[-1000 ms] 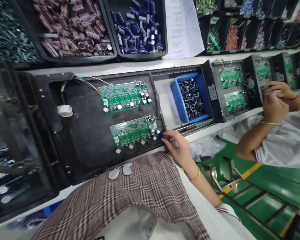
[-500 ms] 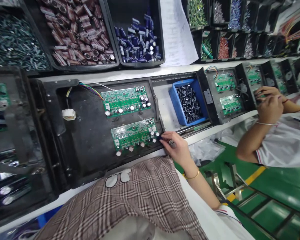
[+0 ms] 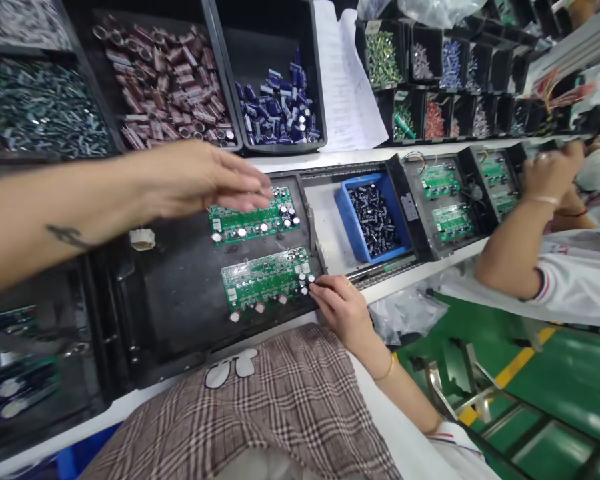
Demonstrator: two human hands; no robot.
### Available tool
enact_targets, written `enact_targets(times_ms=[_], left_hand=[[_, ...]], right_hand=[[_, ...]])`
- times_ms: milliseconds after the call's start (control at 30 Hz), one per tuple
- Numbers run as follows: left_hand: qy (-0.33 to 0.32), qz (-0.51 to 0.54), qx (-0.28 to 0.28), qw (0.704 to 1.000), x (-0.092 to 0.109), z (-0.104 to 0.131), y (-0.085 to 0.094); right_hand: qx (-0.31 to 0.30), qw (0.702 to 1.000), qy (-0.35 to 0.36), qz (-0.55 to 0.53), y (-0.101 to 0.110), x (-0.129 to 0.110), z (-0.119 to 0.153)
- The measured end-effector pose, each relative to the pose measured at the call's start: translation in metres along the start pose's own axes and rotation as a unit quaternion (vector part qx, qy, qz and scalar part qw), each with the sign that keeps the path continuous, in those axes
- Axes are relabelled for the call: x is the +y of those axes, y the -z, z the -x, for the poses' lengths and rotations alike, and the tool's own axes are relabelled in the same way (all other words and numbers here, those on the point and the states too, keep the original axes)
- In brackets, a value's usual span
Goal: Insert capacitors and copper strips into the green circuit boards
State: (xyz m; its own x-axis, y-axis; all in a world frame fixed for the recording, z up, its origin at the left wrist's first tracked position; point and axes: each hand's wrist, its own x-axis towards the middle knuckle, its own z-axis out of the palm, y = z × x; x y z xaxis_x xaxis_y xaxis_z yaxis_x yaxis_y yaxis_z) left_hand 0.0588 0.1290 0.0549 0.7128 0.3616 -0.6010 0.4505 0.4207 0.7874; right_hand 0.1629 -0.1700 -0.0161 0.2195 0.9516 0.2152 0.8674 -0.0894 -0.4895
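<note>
My right hand is at the right end of the lower green circuit board, its thumb and forefinger pinched on a small dark capacitor at the board's corner. Several white-topped capacitors stand right beside the fingertips. From the left, my left hand reaches over the upper green circuit board and covers part of it. Its fingers are stretched out and slightly blurred, and I see nothing held in them. Both boards lie in a black tray.
A blue bin of small black capacitors stands to the right. Black bins of brown capacitors and blue capacitors line the back, with paper sheets alongside. Further right, a co-worker's arm extends over other trays.
My left hand has come in from the left over the upper board. My right hand has moved slightly left, bringing the dark capacitor to the lower board's corner. The co-worker's hands have risen.
</note>
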Motion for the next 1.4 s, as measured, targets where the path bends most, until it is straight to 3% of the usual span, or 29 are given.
enact_targets(times_ms=[67,167,300,433,533,700,900,1100,1400], left_hand=[[0.024,0.0,-0.009,1.0,-0.008,0.004,-0.009],[0.029,0.018,-0.008,0.999,-0.017,0.01,-0.023],[0.003,0.063,-0.022,0.998,-0.025,0.017,-0.027],[-0.018,0.081,-0.049,0.995,-0.03,0.021,-0.023],[-0.016,0.071,-0.036,0.997,-0.03,0.019,-0.016],[-0.01,0.082,0.048,0.995,-0.027,0.016,0.01],[0.011,0.083,0.054,0.995,-0.027,0.02,0.025],[-0.002,0.043,0.037,0.998,-0.032,0.018,0.028],[-0.043,0.025,0.074,0.996,-0.032,0.025,0.025]], right_hand=[[0.002,0.999,-0.017,-0.037,0.014,-0.007,-0.021],[0.059,0.994,-0.036,-0.084,0.028,-0.018,-0.06],[0.102,0.988,-0.003,-0.117,0.022,-0.031,-0.1],[0.106,0.985,-0.015,-0.132,0.013,-0.036,-0.118],[0.081,0.989,-0.038,-0.122,0.011,-0.02,-0.134],[0.048,0.995,-0.073,-0.037,-0.01,0.03,-0.168],[0.023,0.996,-0.092,-0.002,-0.038,0.052,-0.179],[0.016,0.995,-0.092,0.018,-0.04,0.052,-0.182],[0.009,0.995,-0.098,0.031,-0.04,0.051,-0.184]])
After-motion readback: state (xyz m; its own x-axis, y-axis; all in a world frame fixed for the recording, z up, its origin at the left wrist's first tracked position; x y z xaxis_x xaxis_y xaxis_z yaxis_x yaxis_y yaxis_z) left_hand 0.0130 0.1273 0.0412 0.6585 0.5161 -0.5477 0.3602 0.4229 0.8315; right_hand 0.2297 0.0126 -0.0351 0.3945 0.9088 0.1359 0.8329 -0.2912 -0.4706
